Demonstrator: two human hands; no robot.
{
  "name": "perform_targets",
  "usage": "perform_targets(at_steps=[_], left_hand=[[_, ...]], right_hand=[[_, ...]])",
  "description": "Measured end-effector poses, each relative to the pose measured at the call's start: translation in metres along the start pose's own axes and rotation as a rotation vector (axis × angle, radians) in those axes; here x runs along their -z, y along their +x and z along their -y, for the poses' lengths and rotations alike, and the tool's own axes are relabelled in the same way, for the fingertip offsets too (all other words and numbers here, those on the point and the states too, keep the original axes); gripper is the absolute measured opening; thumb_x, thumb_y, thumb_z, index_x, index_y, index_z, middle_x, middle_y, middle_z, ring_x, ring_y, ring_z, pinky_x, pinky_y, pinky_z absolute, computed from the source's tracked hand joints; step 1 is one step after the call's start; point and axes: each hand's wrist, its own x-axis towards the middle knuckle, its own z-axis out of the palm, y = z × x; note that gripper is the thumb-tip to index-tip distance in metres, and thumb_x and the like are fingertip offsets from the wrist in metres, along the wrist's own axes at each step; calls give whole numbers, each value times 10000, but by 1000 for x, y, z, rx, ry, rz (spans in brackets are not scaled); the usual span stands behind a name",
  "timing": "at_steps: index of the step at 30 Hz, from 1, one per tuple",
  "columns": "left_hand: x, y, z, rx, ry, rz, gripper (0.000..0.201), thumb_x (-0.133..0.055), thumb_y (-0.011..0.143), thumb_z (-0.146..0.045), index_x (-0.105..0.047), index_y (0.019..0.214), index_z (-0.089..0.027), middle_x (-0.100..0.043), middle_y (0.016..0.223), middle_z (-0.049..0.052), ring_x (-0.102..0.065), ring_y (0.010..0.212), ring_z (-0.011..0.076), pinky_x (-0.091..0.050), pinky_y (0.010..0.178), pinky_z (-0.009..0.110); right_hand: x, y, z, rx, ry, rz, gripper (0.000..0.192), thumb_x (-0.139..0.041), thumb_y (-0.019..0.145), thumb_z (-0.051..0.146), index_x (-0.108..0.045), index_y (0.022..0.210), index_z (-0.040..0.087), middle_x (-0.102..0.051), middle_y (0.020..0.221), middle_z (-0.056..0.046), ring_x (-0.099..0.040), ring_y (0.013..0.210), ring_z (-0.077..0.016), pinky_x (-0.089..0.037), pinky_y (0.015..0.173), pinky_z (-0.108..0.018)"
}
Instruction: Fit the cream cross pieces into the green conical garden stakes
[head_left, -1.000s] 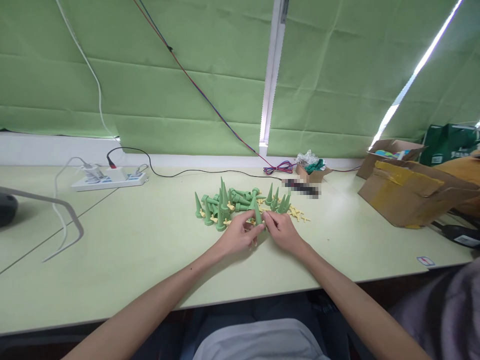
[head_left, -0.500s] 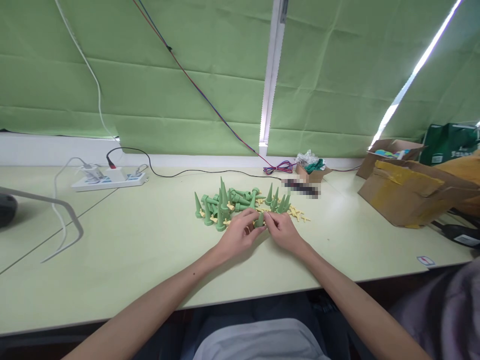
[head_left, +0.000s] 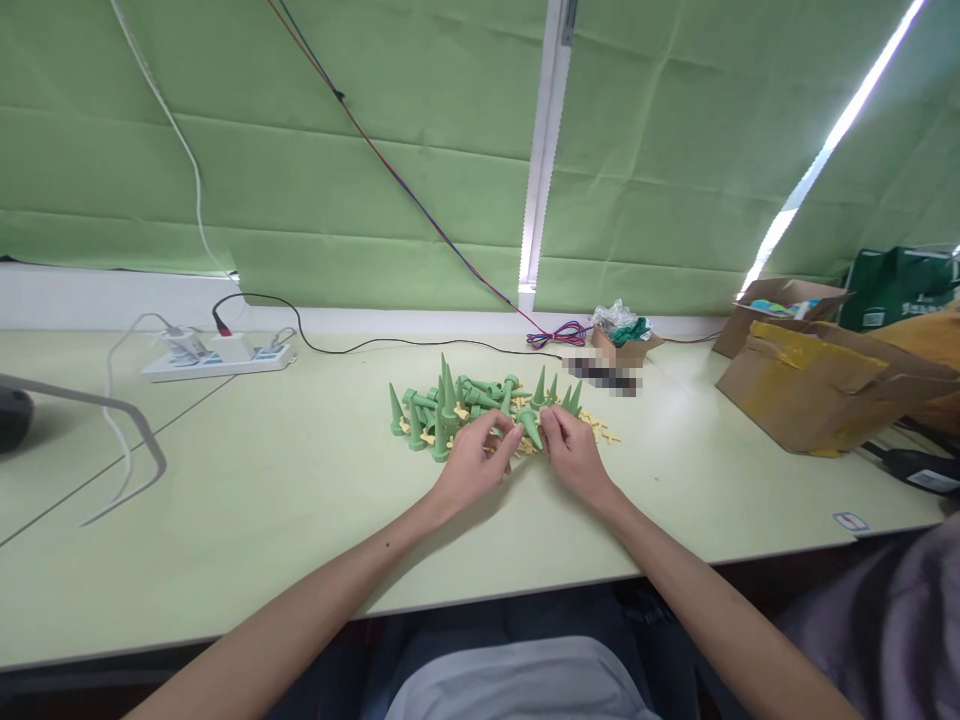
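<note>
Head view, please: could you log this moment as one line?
left hand: pinching green cone | right hand: touching same cone | pile of green cones behind | table

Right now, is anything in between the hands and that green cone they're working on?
No. The left hand and right hand both pinch the green cone directly. The pile of green cones lies just behind it on the table.

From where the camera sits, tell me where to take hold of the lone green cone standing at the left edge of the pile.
Grip that green cone low on its wide base, coming from the left over bare table. It stands upright with its point up, so the taper would probably slip through fingers higher up. Its right side is crowded by other spikes.
</note>
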Motion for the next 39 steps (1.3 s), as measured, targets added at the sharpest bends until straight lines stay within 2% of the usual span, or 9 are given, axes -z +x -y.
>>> perform_targets(at_steps=[2, 4, 10, 18, 26, 32, 39], left_hand=[[0, 0, -1, 29, -14, 39, 376, -424, 929, -503, -529, 788, -171, -527, 567, -25, -529, 465, 106, -425, 468, 216], [1, 0, -2, 47, -23, 60, 424, -400, 934, -522, -543, 753, -166, -494, 489, -35, -522, 444, 111, -426, 480, 221], [0, 1, -1, 89, -80, 113, 460, -417, 907, -572, -570, 771, -161, -520, 476, -28, -518, 405, 122, -408, 439, 227], [3, 0, -6, 122, -186, 172, 403, -501, 873, -562, -502, 755, -177, -545, 512, -25, -555, 430, 132, -438, 452, 235], [5, 0, -5, 112, -165, 150, 379, -550, 845, -553, -531, 806, -177, -539, 487, -31, -529, 421, 125, -412, 456, 230], [3, -1, 0, 98, -137, 121, 349, -582, 829, -528, -513, 862, -187, -497, 489, -54, -481, 412, 115, -405, 454, 238], [1, -1, 4, -46, 110, -14, 356, -618, 816, -441, -568, 1035, -165, -548, 620, -23, -510, 511, 122, -431, 493, 242]], right_hand=[[0, 0, 0, 12, 17, 8, 385, -372, 998, 391, -395, 660, 207, -436, 570, 40, -409, 516, -111, -324, 548, -252], [0, -1, 1, 26, 27, 22, 378, -376, 998, 386, -409, 666, 207, -443, 572, 40, -416, 517, -112, -331, 552, -251], [1, -2, 2, 55, 62, 32, 366, -384, 996, 381, -433, 678, 207, -455, 574, 39, -430, 517, -112, -346, 557, -248], [2, -2, 4, 68, 61, 69, 360, -374, 999, 385, -445, 694, 206, -460, 574, 40, -433, 508, -110, -345, 548, -243], [2, -2, 4, 67, 73, 103, 313, -372, 996, 396, -473, 766, 209, -461, 581, 41, -437, 514, -116, -355, 549, -243], [2, -3, 4, 53, 53, 110, 359, -350, 996, 427, -426, 715, 216, -457, 564, 39, -428, 499, -117, -347, 536, -247], [0, -4, 1, 65, 13, 105, 394, -338, 1001, 411, -392, 660, 220, -449, 531, 34, -436, 482, -122, -341, 521, -256]])
